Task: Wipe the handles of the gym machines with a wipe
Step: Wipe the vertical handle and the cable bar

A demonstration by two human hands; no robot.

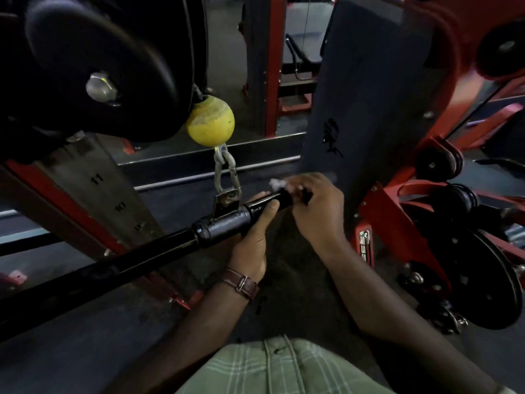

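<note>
At far left a black pulley housing (93, 66) is seen, with a yellow ball (210, 120) hanging at its right edge. Below the ball a chain link (225, 173) is joined to a clip (227, 199) on the bar (119, 268), which runs from the near left up toward the right. The bar is gripped from below by the left hand (254, 237), just right of the collar (224, 224); its fingers are curled round the bar, with the thumb laid on the near side. A brown watch strap (241, 284) is worn on that wrist. Further right, the bar's end is covered by the right hand (316, 206), whose fingers are clamped on a white wipe (277, 184) pressed against the handle. At right a grey panel (366, 95) and a red frame (397, 223) are seen.
</note>
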